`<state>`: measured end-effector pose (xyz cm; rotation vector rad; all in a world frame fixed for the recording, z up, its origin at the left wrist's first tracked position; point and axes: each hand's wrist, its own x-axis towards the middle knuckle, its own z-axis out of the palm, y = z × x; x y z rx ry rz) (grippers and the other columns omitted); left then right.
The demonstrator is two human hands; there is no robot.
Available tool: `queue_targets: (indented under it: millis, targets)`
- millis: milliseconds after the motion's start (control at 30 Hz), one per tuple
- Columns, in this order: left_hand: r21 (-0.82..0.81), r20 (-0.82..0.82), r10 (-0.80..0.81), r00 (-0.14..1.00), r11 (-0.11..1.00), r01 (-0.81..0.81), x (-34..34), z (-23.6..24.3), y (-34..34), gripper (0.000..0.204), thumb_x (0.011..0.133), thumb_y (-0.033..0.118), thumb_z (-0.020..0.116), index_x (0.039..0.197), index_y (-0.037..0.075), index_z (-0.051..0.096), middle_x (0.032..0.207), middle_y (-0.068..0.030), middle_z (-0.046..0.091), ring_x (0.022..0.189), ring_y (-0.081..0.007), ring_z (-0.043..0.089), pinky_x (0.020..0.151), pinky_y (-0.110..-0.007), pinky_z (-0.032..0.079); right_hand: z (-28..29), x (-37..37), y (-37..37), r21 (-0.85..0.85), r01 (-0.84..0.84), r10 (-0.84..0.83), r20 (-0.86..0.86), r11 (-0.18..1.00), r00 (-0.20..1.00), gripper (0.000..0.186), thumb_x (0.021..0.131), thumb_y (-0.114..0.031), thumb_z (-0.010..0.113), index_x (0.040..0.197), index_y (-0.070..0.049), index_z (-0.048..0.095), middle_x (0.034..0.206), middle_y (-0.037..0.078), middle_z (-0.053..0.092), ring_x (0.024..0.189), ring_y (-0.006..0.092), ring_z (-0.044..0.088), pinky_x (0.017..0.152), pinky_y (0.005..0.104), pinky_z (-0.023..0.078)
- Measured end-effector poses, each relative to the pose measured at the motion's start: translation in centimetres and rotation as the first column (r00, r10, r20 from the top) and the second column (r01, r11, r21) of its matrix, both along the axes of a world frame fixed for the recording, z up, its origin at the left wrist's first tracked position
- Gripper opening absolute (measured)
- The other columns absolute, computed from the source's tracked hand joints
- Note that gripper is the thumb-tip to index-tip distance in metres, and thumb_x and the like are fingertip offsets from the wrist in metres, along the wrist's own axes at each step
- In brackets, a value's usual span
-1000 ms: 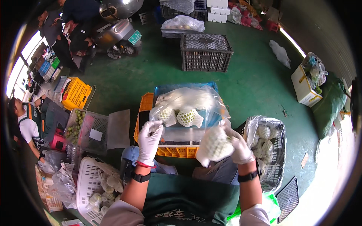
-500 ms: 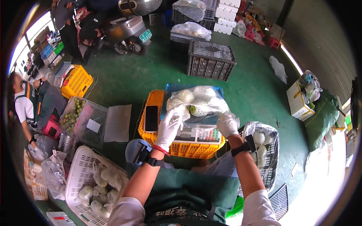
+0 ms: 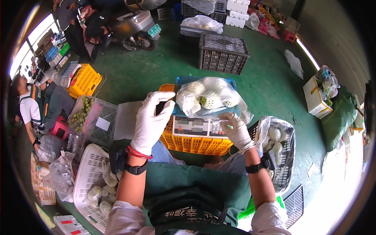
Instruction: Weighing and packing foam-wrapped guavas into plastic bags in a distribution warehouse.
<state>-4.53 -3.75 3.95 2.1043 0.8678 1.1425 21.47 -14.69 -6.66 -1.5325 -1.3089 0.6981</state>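
A clear plastic bag [image 3: 239,101] of round fruit in white foam nets lies on the blue pan [image 3: 181,80] of a weighing scale [image 3: 190,126]. One fruit [image 3: 211,102] shows green through its net. My left hand [image 3: 145,127], white-gloved, is raised left of the scale, thumb and fingers apart, holding nothing. Behind it, a dark phone [image 3: 160,106] is mostly hidden. My right hand [image 3: 239,133], also gloved, is by the bag's near right edge above the scale's keys. Its fingers are half curled with the thumb apart; whether they touch the plastic is unclear.
The scale stands on a yellow crate [image 3: 184,141]. A white basket [image 3: 84,176] of netted fruit is at lower left, a lined black crate [image 3: 290,156] with more at right. A dark crate [image 3: 223,55] stands beyond. A co-worker [image 3: 29,107] sits left beside green fruit [image 3: 81,117].
My left hand has let go of the bag and moved left and nearer. The bag now rests on the scale pan. My right hand has drawn slightly down, and the scale's display shows.
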Motion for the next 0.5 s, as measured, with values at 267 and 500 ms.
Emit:
queue_targets:
  millis: [267, 500]
  targets:
    - [-0.578, 0.021, -0.576, 0.817, 0.66, 0.48, 23.2, -21.2, 1.5, 0.061, 0.07, 0.034, 0.078, 0.113, 0.004, 0.047, 0.108, -0.0236, 0.06, 0.099, -0.0379, 0.061, 0.085, -0.041, 0.048, -17.2, -12.5, 4.8, 0.165, -0.163, 0.23, -0.58, 0.973, 0.781, 0.051, 0.095, -0.022, 0.054, 0.14, -0.005, 0.037, 0.138, 0.012, 0.042, 0.127, 0.023, 0.039, 0.109, 0.0354, 0.03]
    - [-0.595, 0.525, -0.452, 0.721, 0.411, 0.691, 27.6, -7.9, 2.0, 0.038, 0.091, 0.009, 0.059, 0.124, -0.007, 0.052, 0.076, -0.0032, 0.061, 0.06, -0.0108, 0.058, 0.055, -0.021, 0.044, -8.7, -6.3, -0.3, 0.009, 0.047, -0.032, -0.607, 0.999, 0.794, 0.027, 0.094, -0.016, 0.057, 0.119, -0.006, 0.058, 0.115, 0.008, 0.061, 0.111, 0.0208, 0.054, 0.104, 0.0343, 0.036]
